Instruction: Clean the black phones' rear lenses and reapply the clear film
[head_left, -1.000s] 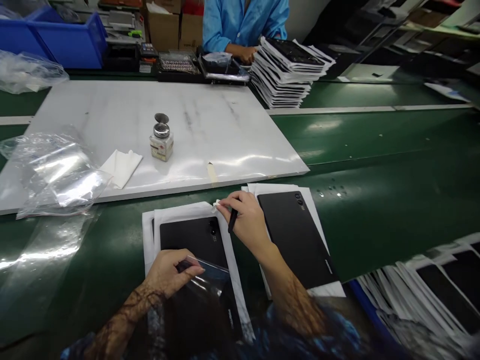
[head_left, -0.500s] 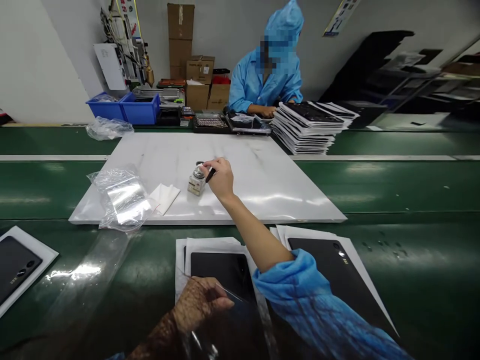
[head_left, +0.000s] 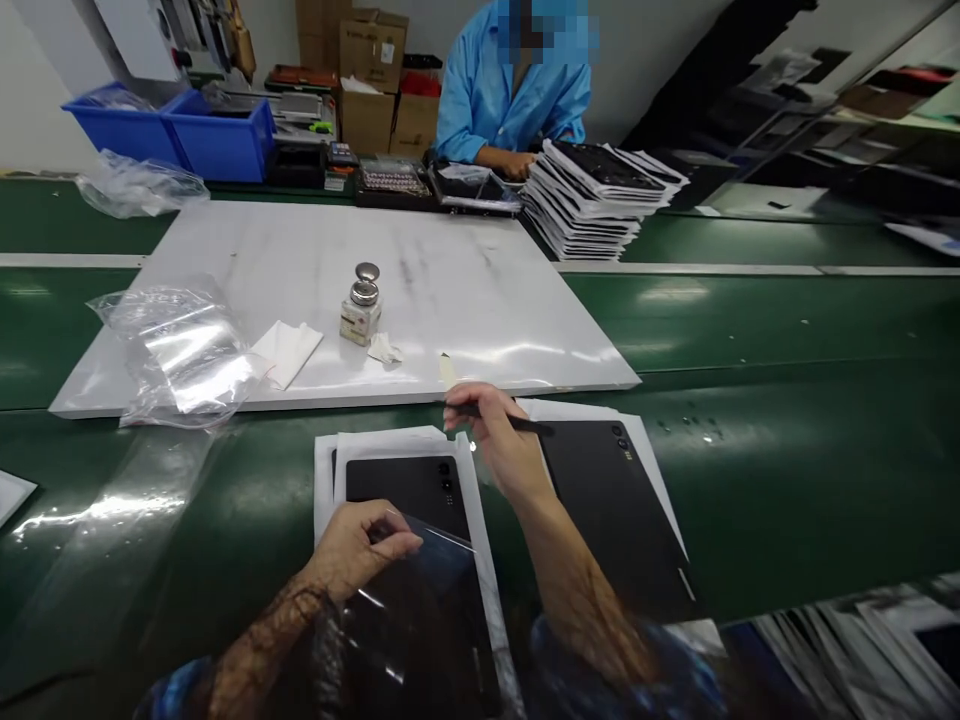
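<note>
Plastic film (head_left: 444, 558) is pinched in the left hand (head_left: 364, 545) over a black 2-lens tablet (head_left: 401, 482); the right hand (head_left: 491, 440) grips a slim black tool (head_left: 532, 426). Bottle label (head_left: 352, 328): too small to read.

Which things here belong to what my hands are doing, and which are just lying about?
Likely in the job:
film, in left hand
tool, in right hand
tablet under the film
bottle
crumpled wipe

Seemingly just lying about:
plastic bags
blue bins
boxes

Tablet (head_left: 401, 482) matt, perhaps metal; film (head_left: 437, 562) glossy plastic; bottle cap (head_left: 364, 292) shiny metal; board (head_left: 457, 300) smooth, glossy.
</note>
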